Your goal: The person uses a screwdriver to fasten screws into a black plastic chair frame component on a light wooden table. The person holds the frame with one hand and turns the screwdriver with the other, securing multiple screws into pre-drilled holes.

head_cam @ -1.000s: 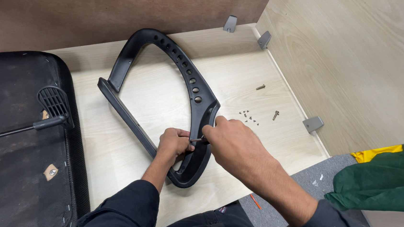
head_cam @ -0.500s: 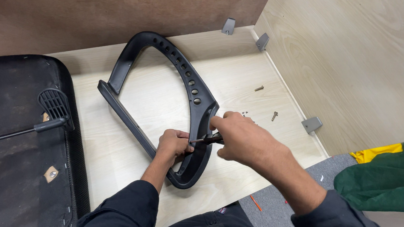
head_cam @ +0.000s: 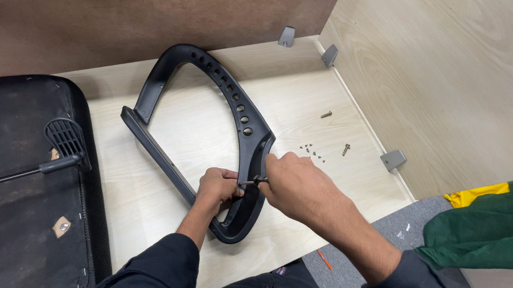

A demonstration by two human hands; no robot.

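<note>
The right hand [head_cam: 293, 183] has its grip clenched on a small screwdriver [head_cam: 252, 181]; the left hand [head_cam: 218, 185] pinches the black plastic armrest frame [head_cam: 235, 106], which lies on the pale wooden tabletop [head_cam: 203, 127] (plywood walls around, loose screws [head_cam: 311, 149] nearby).

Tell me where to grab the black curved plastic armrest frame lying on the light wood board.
Probably the straight bar of the black curved plastic armrest frame, approached from its left: it is slim, unobstructed, and away from both hands working at the lower curve beside the holed arc.
</note>
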